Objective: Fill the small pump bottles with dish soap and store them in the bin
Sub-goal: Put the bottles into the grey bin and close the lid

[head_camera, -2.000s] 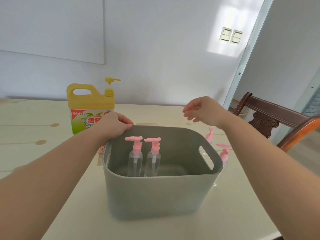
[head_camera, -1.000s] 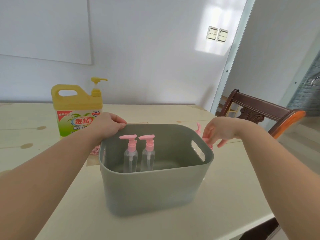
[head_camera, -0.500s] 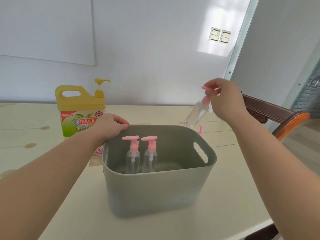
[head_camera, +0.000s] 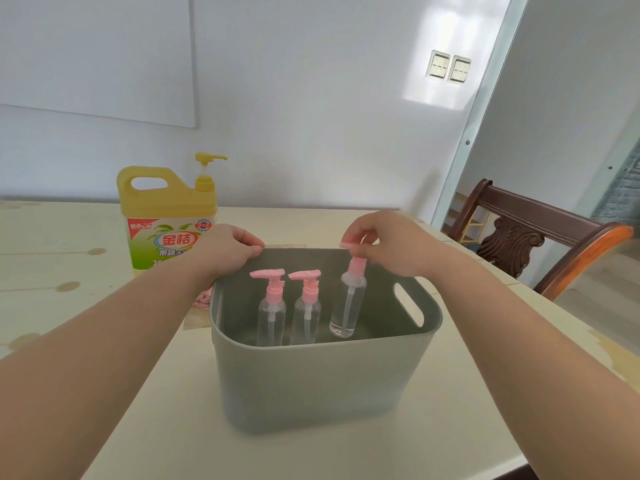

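**Now the right hand (head_camera: pixel 391 247) pinches a pump bottle (head_camera: pixel 348 306) inside the bin (head_camera: pixel 322 386)**

Clearly, the grip of the right hand is pressed together. The thumb and the fingertips pinch the pink pump head at the top of the bottle, and the other fingers are curled. Straight below this grip the clear bottle hangs upright. Its body is within the grey bin, in the right part of the inside. Its base shows just above the near rim; whether it touches the bin floor, I cannot tell.

To the left of the grip and lower, two other pump bottles (head_camera: pixel 272 317) stand upright side by side in the bin, close to each other, with their pink heads pointing left. They are near the held bottle but apart from it.

The left hand (head_camera: pixel 225 251) is on the far left corner of the bin rim, well to the left of the right grip and at about the same height. Its fingers are curled over the rim and hold it. Behind this hand the yellow dish soap jug (head_camera: pixel 166 216) stands on the table (head_camera: pixel 69 271), with its pump pointing right. Below the left wrist, just beside the left wall of the bin, a small pink object (head_camera: pixel 202 301) lies on the table; it is too hidden to say what it is. Farther to the right of the right grip, a dark wooden chair (head_camera: pixel 519 237) stands at the table edge.
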Motion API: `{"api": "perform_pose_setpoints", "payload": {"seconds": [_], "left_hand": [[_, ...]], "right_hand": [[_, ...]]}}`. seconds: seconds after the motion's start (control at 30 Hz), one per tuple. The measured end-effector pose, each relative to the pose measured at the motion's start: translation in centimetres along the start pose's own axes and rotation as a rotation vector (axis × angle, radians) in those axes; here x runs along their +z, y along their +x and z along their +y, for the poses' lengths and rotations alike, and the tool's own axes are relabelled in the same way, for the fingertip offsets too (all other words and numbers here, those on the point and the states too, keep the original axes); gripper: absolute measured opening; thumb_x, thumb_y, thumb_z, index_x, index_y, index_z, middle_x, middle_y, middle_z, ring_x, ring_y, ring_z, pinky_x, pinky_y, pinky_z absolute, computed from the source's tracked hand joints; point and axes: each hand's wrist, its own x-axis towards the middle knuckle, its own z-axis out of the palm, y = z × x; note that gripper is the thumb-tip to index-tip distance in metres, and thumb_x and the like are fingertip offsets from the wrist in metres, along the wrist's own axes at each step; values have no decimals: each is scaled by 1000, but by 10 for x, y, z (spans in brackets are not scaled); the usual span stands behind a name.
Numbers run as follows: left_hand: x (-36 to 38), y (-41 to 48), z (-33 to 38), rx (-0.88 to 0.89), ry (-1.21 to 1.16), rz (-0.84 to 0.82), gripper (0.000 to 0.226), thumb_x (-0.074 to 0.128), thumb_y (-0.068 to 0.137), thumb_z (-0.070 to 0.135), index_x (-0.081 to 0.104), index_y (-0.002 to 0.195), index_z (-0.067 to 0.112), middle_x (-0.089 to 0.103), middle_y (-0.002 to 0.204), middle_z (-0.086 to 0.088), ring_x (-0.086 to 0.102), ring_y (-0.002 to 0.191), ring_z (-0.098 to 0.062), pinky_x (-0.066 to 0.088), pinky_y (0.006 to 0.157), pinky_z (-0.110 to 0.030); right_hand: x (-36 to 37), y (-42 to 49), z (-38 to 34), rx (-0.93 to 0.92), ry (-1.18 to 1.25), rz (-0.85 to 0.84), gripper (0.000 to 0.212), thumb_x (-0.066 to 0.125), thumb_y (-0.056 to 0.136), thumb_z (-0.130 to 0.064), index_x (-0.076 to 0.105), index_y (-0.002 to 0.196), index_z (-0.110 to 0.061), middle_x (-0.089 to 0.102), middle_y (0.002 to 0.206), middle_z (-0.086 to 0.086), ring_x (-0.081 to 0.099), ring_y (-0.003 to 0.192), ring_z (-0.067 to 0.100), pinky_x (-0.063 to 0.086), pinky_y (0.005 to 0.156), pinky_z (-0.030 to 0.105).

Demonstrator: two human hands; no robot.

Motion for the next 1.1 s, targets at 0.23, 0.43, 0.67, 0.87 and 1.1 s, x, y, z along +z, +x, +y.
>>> {"api": "perform_pose_setpoints", "payload": {"seconds": [0.23, 0.43, 0.67, 0.87, 1.1], "left_hand": [[2, 1, -2, 10, -4, -1, 9, 61, 90, 19, 69, 94, 19, 63, 89, 3, 57, 81, -11, 43, 57, -21], [1, 1, -3, 11, -3, -1, 8, 61, 90, 19, 68, 93, 20, 64, 90, 3, 57, 81, -11, 43, 56, -21], [1, -1, -3, 13, -7, -4, 8, 60, 91, 19, 68, 93, 19, 64, 90, 2, 58, 81, -12, 44, 56, -21], [1, 0, -2, 4, 10, -3, 10, 60, 91, 20, 69, 95, 20, 64, 89, 3, 57, 81, -12, 44, 56, -21], [1, 0, -3, 0, 11, 3, 8, 61, 91, 21, 68, 95, 21, 64, 91, 2, 58, 81, -12, 43, 55, -21]], "right_hand": [[5, -2, -10, -29, -86, -67, 17, 62, 93, -33, 70, 101, -20, 66, 90, -12, 49, 67, -4, 31, 55, -3], [21, 9, -3, -38, -53, -149, 7, 68, 89, -28, 72, 93, -23, 59, 71, -21, 53, 64, -2, 35, 56, 9], [27, 12, 3, -64, -46, -196, 8, 68, 88, -24, 72, 94, -21, 62, 72, -22, 56, 68, -7, 37, 57, 7], [24, 13, 6, -64, -13, -213, 13, 72, 84, -21, 70, 96, -24, 68, 88, -12, 57, 72, -3, 38, 58, 7], [-2, 8, 22, 4, 75, -66, 12, 64, 89, -18, 71, 95, -26, 69, 93, -15, 63, 83, 0, 42, 70, 2]]}}
